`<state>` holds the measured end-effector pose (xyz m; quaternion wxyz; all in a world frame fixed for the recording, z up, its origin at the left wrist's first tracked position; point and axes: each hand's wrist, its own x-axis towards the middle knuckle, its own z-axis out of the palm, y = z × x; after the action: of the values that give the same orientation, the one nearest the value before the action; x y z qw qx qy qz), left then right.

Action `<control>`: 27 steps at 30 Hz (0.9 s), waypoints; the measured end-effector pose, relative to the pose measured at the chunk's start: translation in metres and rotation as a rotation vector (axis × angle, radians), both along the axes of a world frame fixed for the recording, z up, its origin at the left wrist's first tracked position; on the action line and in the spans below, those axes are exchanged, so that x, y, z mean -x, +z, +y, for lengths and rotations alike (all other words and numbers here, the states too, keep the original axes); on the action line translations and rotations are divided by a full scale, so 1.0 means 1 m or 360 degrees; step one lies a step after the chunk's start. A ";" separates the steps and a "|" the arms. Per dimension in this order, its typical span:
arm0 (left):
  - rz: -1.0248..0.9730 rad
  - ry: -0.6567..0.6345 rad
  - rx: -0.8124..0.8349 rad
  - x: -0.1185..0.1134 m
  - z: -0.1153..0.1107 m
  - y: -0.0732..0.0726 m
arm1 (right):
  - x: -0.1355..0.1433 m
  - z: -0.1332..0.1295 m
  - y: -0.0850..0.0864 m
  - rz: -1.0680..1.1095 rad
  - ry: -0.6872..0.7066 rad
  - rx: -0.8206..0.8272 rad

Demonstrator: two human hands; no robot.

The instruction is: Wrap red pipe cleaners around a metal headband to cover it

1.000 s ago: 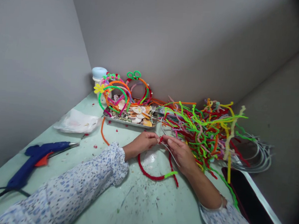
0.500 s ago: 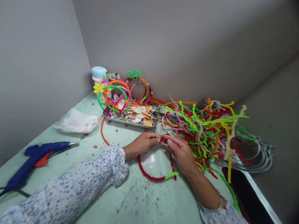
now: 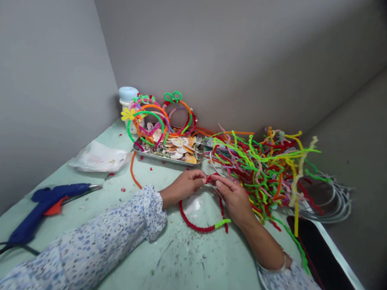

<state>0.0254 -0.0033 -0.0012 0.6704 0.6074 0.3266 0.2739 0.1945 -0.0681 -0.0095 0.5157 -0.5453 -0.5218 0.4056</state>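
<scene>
My left hand (image 3: 191, 182) pinches a red fuzzy stem on a curved band, left of the table's centre. Fingertips of my right hand (image 3: 232, 197) meet it there, closed on the same red stem and a bare pale part of the band. The band (image 3: 197, 228) curves down toward me, wrapped in red with a bright green end. A loose red length hangs below my right hand. The exact point where the fingers meet is small and partly hidden.
A metal tray (image 3: 166, 160) of shells holds colourful headbands (image 3: 153, 110). Right of it lies a tangled pile of fuzzy stems (image 3: 260, 166), with wire hoops (image 3: 342, 204) and a dark phone-like object (image 3: 324, 255). At left are a blue glue gun (image 3: 47, 206) and plastic bag (image 3: 98, 157).
The green-tipped lower end of the band has risen slightly. Both hands keep nearly the same place and grip.
</scene>
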 end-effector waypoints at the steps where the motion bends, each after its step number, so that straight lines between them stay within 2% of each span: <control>1: 0.0004 0.0004 -0.0004 0.000 0.000 0.000 | 0.000 0.000 0.000 -0.0018 0.0000 -0.0006; 7: 0.0002 0.0016 -0.0038 0.000 0.000 0.000 | 0.003 -0.001 0.003 -0.0103 0.0007 -0.0088; 15: -0.0027 0.0094 0.0101 -0.001 -0.002 0.005 | 0.002 0.001 -0.003 0.0147 0.0027 -0.0043; 20: 0.0000 -0.0025 0.0126 0.001 0.001 0.006 | -0.002 0.002 -0.007 0.0279 -0.0019 -0.0059; 27: -0.0014 -0.0160 0.0085 0.003 0.004 -0.002 | -0.002 -0.001 -0.007 0.0224 -0.0067 -0.0184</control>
<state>0.0227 0.0004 -0.0027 0.7008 0.6037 0.2997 0.2337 0.1961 -0.0691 -0.0162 0.5901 -0.4955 -0.4953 0.4012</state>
